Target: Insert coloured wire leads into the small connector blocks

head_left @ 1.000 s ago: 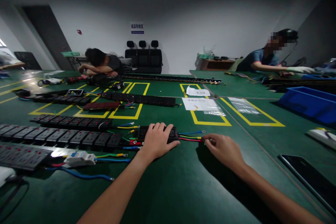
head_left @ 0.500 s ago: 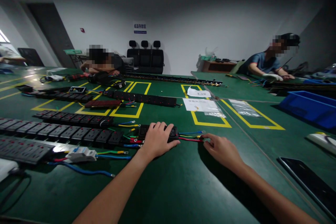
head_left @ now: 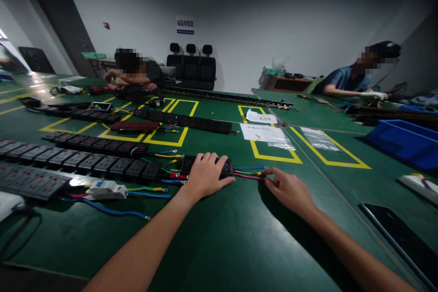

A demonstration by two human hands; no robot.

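My left hand (head_left: 207, 176) lies over a short black socket block (head_left: 226, 167), its fingers across the top and its thumb along the near side. Colored wires with crimped ends leave the block on both sides. To the right of it, my right hand (head_left: 285, 188) pinches the tip of the red wire (head_left: 248, 176) between thumb and fingers. Beside that wire run a blue wire (head_left: 249, 168) and a yellow-green one, their ends close to my fingertips. The exact contact at the tip is partly hidden.
Long black socket strips (head_left: 99, 167) and a grey-white breaker (head_left: 107, 190) with wires lie to the left. A phone (head_left: 400, 232) and a blue bin (head_left: 404, 141) are at the right. Papers (head_left: 262, 132) lie beyond my hands. Two people sit across the green table.
The camera view has tilted and shifted slightly. Both hands keep their places on the socket block and the red wire. The person at the right has moved their gloved hand.
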